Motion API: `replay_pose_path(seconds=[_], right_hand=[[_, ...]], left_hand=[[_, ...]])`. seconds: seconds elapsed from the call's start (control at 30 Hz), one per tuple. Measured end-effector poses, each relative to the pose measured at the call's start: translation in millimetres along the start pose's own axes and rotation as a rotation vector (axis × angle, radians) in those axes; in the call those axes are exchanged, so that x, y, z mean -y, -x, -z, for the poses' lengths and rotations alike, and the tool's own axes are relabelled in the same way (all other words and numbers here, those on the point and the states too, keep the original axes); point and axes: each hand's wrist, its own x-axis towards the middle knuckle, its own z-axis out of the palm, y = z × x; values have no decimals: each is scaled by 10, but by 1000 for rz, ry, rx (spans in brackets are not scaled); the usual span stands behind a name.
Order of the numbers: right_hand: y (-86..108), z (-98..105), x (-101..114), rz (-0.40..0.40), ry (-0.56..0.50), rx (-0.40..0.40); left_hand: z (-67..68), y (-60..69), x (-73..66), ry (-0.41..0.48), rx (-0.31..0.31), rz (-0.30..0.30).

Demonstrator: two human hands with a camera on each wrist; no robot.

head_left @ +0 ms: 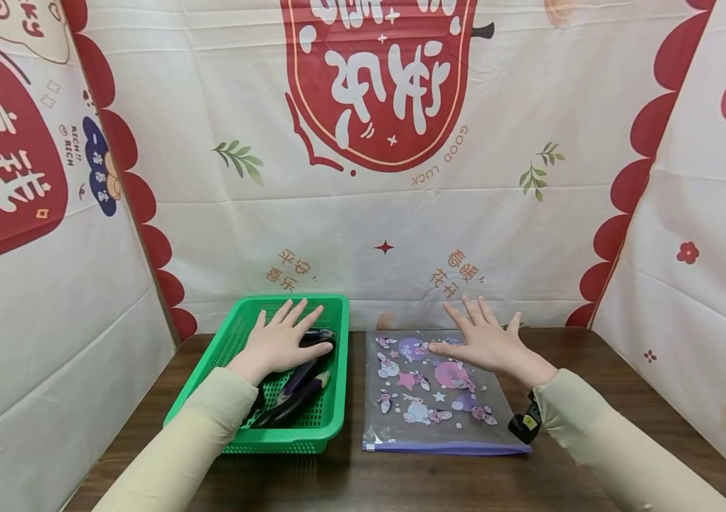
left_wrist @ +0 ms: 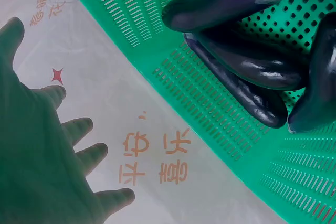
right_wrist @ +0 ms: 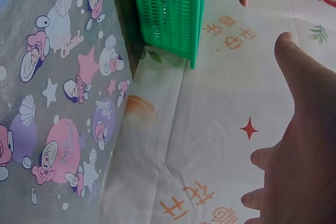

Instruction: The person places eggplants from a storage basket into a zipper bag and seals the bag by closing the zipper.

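Fingers spread, my left hand [head_left: 282,343] is held over a green plastic basket [head_left: 335,398] and holds nothing. Inside the basket lie several dark purple eggplants [head_left: 299,402], partly hidden under the hand in the head view; the left wrist view shows glossy eggplants [left_wrist: 252,61] against the perforated wall. To the right, my right hand [head_left: 487,341] is also spread and holds nothing, above a clear zip bag [head_left: 401,427] printed with pink and purple cartoons. The bag lies flat, its purple zip strip [head_left: 452,448] toward me. Both hands appear apart from the things below.
Basket and bag lie side by side on a dark brown wooden table [head_left: 350,483]. A white printed cloth [head_left: 350,220] hangs behind the table, with similar cloth at both sides. A black device [head_left: 525,424] is strapped to the right wrist.
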Motion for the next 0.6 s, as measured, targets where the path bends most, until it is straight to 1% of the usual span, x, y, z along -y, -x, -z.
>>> replay_pose_path(seconds=[0.17,0.37,0.6], right_hand=[[2,-6,-13,9,-10,0],[23,-39,-53,32,16,0],[156,-164,-110,50,30,-11]], left_hand=[[-13,-6,25,-6,4,15],[4,8,51,1,1,18],[9,-11,113,-3,-1,30]])
